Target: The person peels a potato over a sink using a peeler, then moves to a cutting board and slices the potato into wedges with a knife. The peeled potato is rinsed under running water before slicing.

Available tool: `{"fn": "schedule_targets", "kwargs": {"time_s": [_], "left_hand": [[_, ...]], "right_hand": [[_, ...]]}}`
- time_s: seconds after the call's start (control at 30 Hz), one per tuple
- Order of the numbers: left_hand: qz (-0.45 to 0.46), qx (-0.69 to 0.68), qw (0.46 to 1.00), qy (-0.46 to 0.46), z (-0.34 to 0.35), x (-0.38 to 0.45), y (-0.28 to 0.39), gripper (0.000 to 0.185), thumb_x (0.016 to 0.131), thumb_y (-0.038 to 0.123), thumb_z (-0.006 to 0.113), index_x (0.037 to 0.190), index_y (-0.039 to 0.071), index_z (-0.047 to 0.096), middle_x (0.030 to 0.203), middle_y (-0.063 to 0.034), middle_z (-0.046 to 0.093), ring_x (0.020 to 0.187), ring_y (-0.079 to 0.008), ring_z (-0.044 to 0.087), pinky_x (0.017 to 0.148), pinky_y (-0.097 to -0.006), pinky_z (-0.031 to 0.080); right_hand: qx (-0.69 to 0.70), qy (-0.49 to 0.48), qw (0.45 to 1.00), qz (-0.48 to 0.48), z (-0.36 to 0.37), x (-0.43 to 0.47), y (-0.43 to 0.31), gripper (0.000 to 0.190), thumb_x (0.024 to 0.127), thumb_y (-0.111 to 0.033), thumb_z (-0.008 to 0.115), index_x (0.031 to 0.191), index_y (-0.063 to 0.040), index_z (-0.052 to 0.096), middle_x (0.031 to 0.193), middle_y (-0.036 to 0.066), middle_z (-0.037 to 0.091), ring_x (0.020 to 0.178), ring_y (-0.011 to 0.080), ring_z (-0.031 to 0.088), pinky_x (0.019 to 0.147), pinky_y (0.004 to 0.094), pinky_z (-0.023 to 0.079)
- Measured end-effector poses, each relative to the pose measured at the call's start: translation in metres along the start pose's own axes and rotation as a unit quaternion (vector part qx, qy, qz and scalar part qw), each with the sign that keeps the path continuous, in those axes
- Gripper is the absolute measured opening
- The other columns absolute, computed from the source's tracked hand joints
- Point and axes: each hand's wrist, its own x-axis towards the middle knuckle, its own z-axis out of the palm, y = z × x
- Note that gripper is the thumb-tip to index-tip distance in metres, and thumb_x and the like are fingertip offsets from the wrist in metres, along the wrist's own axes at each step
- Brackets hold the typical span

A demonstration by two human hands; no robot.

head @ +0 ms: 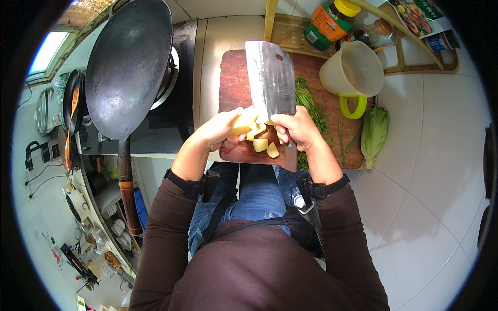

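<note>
My left hand (221,130) holds pale yellow, peeled pieces that look like potato (243,122), over the near left part of a reddish wooden cutting board (235,85). In my right hand (293,126) is a cleaver (270,77) with a wooden handle; its broad blade points away from me, its lower corner at the yellow pieces. Two cut chunks (260,145) lie on the board just below the blade. Chopped green herbs or stems (311,105) are heaped to the right of the cleaver, partly hidden by my right hand and wrist.
A wok (130,70) rests tilted on the gas stove at left, its handle towards me. A plastic jug (352,70) with a green handle stands on the board's right side. Leafy lettuce (374,136) lies at the right edge. Jars (330,23) stand on a rack behind.
</note>
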Motion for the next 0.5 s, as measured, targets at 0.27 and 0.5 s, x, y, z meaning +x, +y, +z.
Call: {"fn": "schedule_targets", "kwargs": {"time_s": [0.27, 0.5], "left_hand": [[-0.02, 0.011, 1.0, -0.008, 0.003, 0.0, 0.008, 0.042, 0.098, 0.043, 0.037, 0.108, 0.007, 0.057, 0.068, -0.0044, 0.055, 0.042, -0.0048, 0.031, 0.038, -0.0187, 0.022], [0.038, 0.048, 0.993, 0.097, 0.015, 0.018, 0.003, 0.043, 0.097, 0.044, 0.037, 0.1, 0.006, 0.058, 0.066, -0.0027, 0.052, 0.043, -0.0067, 0.036, 0.037, -0.0202, 0.023]], "right_hand": [[-0.011, -0.031, 0.999, -0.006, -0.009, 0.01, 0.001, 0.015, 0.08, -0.007, 0.059, 0.067, -0.003, 0.052, 0.053, 0.002, 0.049, 0.039, 0.0106, 0.046, 0.038, 0.0256, 0.038], [-0.124, 0.038, 0.989, -0.074, 0.0, 0.017, 0.005, 0.01, 0.08, -0.009, 0.058, 0.074, -0.002, 0.057, 0.053, 0.003, 0.053, 0.041, 0.0103, 0.048, 0.04, 0.0266, 0.038]]}}
